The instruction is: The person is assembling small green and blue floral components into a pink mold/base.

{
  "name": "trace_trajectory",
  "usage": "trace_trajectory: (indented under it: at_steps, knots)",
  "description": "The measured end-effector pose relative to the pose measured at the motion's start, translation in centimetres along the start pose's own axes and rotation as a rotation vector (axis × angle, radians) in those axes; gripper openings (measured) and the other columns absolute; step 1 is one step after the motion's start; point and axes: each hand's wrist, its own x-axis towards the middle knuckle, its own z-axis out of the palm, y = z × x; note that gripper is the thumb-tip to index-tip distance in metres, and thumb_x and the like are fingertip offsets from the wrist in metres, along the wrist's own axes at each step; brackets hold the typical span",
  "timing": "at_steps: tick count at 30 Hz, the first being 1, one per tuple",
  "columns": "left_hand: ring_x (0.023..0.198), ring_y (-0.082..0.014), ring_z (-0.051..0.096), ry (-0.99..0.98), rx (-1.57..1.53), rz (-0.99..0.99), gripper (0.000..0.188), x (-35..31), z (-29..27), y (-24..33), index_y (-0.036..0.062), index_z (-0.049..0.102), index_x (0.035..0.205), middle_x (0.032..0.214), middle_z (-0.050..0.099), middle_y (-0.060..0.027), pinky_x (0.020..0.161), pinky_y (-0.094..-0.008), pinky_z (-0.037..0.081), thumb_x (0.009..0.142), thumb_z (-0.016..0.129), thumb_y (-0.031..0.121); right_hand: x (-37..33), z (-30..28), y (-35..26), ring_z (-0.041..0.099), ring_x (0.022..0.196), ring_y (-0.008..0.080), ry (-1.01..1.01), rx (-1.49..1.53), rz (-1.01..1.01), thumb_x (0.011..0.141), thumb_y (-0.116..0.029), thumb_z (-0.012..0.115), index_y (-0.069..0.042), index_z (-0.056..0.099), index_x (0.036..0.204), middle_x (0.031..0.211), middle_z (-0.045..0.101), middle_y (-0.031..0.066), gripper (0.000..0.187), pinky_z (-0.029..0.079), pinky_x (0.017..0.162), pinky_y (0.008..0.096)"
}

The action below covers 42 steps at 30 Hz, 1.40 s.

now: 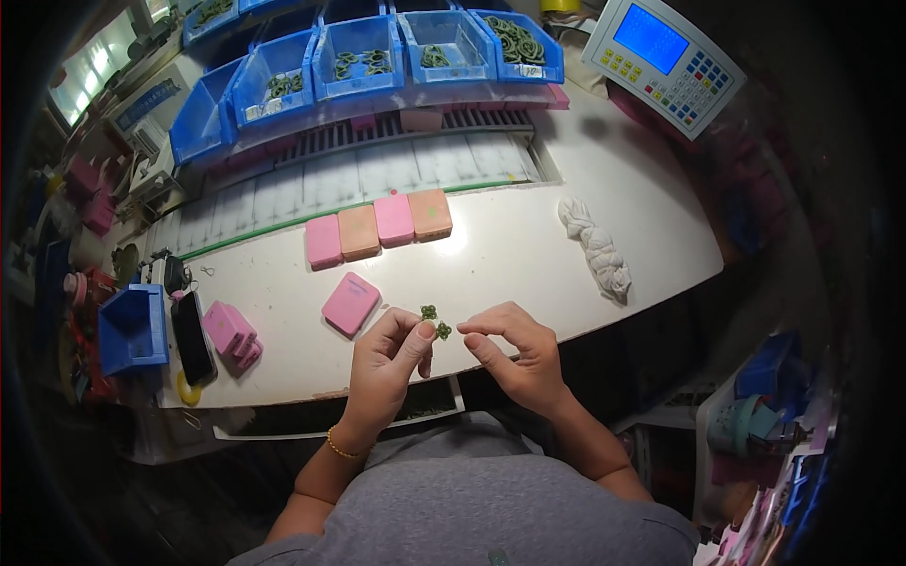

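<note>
Between the thumb and fingers of my left hand is a small dark green flower-shaped piece. A second green flower shape shows just above the thumb; I cannot tell whether the two are joined. My right hand hovers close by on the right, thumb and forefinger apart, with nothing visible between them. Its other fingers are partly hidden. Both hands are over the table's front edge. Beyond my left hand, a pink block lies flat on the white table.
Pink and tan blocks form a row, backed by a lit panel. Blue bins with green pieces stand behind. A scale and twisted white cloth are right; a phone and stacked pink blocks left. An open drawer juts below.
</note>
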Motion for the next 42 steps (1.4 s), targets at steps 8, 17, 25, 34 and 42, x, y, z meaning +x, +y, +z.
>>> trace_trajectory:
  at_steps: [8, 17, 25, 34, 42]
  knots:
    - [0.069, -0.0061, 0.054, -0.014, -0.031, -0.01, 0.021, -0.3, 0.1, 0.3, 0.003, 0.061, 0.095, 0.078, 0.06, -0.0003, 0.063, -0.0218, 0.046, 0.103, 0.065, 0.022, 0.4, 0.6, 0.3, 0.068, 0.089, 0.0223, 0.022, -0.066, -0.169, 0.087, 0.001, 0.075, -0.001, 0.075, 0.104, 0.096, 0.073, 0.0098, 0.017, 0.055, 0.076, 0.0321]
    - [0.064, -0.009, 0.056, -0.082, -0.213, -0.177, 0.029, -0.2, -0.4, 0.5, 0.0042, 0.061, 0.092, 0.074, 0.059, -0.0013, 0.061, -0.0229, 0.047, 0.107, 0.058, 0.029, 0.6, 0.4, 0.0, 0.069, 0.093, 0.0218, 0.019, -0.073, -0.179, 0.086, -0.001, 0.077, -0.003, 0.076, 0.106, 0.099, 0.074, 0.0096, 0.02, 0.055, 0.08, 0.0318]
    - [0.056, -0.0128, 0.054, -0.235, -0.317, -0.397, 0.031, -0.2, -0.9, 0.5, 0.0057, 0.057, 0.088, 0.072, 0.057, -0.0051, 0.057, -0.0264, 0.046, 0.108, 0.055, 0.03, 1.8, 0.3, 0.1, 0.066, 0.093, 0.0251, -0.024, -0.182, -0.342, 0.081, -0.002, 0.08, -0.005, 0.074, 0.109, 0.098, 0.074, 0.0064, 0.028, 0.055, 0.082, 0.0336]
    - [0.065, -0.0071, 0.057, -0.032, 0.197, 0.163, 0.023, -0.4, 0.2, -0.8, 0.0017, 0.062, 0.093, 0.079, 0.062, -0.0017, 0.059, -0.0217, 0.045, 0.106, 0.06, 0.02, -0.2, 0.9, 0.3, 0.069, 0.089, 0.0142, -0.083, 0.517, 0.358, 0.093, -0.006, 0.074, -0.001, 0.074, 0.111, 0.096, 0.074, 0.009, 0.019, 0.055, 0.08, 0.0297]
    - [0.064, -0.0063, 0.055, -0.011, -0.07, 0.001, 0.025, -0.4, -0.1, 0.0, 0.0028, 0.062, 0.088, 0.077, 0.06, -0.0009, 0.058, -0.0216, 0.046, 0.105, 0.061, 0.021, 0.9, 0.4, 0.0, 0.068, 0.082, 0.023, 0.007, -0.128, -0.248, 0.085, 0.002, 0.076, 0.0, 0.074, 0.107, 0.09, 0.073, 0.0098, 0.022, 0.054, 0.071, 0.0322]
